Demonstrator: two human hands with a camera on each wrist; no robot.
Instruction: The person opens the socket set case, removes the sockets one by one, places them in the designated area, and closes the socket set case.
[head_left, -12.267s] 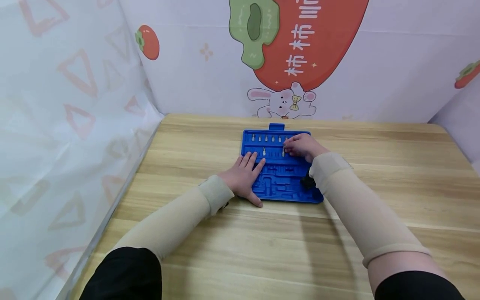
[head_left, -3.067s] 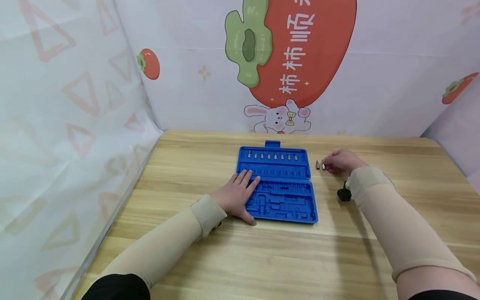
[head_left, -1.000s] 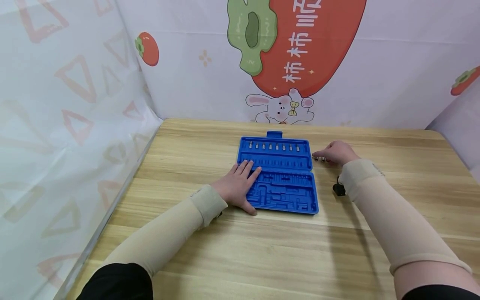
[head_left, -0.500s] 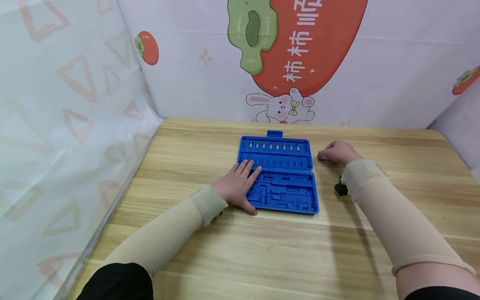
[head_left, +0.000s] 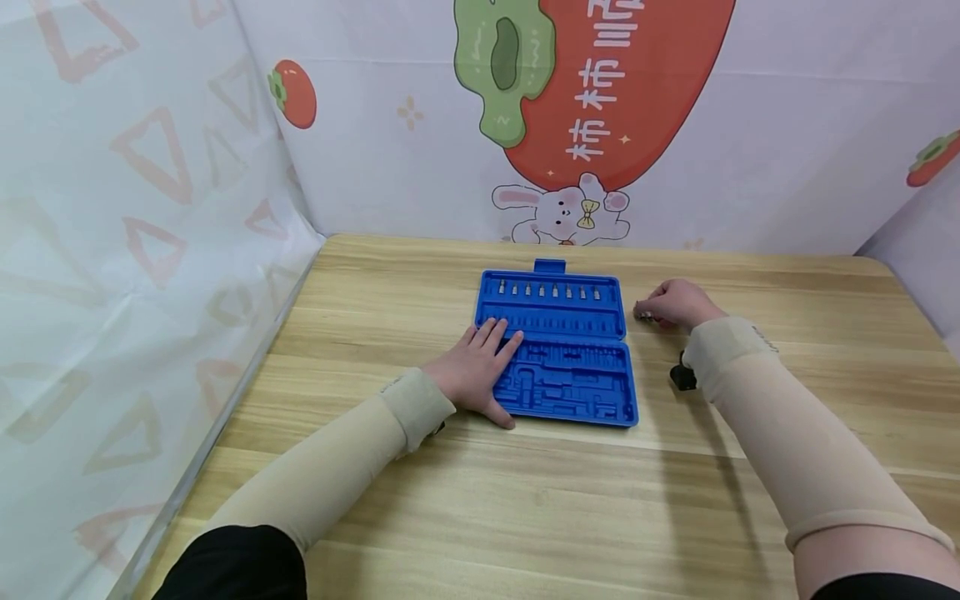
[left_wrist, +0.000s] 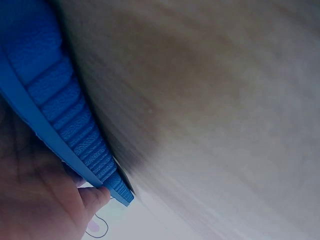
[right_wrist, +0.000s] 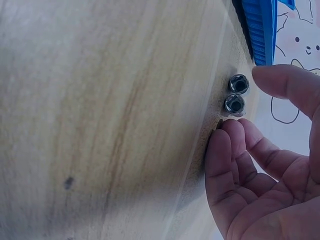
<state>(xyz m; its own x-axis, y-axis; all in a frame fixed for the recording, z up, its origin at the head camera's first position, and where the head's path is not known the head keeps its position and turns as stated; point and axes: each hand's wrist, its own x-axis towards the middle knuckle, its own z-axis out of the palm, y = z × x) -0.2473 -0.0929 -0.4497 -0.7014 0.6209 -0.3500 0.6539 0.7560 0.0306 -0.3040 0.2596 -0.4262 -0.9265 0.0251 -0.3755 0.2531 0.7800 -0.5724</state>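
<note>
An open blue tool case [head_left: 570,383] lies flat on the wooden table. My left hand [head_left: 471,371] rests spread over its left edge, fingers on the tray and thumb by the near corner. In the left wrist view a fingertip [left_wrist: 96,199] touches the case rim. To the right of the case, my right hand [head_left: 678,304] is down at the tabletop. Two small metal socket bits [right_wrist: 237,95] lie side by side between its thumb and curled fingers, hollow ends facing the wrist camera. In the head view the hand mostly hides them.
Several small metal bits [head_left: 555,291] stand in a row in the case's far tray. A latch tab [head_left: 550,266] sticks out at the far edge. Printed cloth [head_left: 360,167] hangs behind the table [head_left: 525,517] and along its left side.
Two bits left the case's second row and were set on the table by my right hand. There they stood apart, and now they lie together between its fingers. My left hand stayed on the case.
</note>
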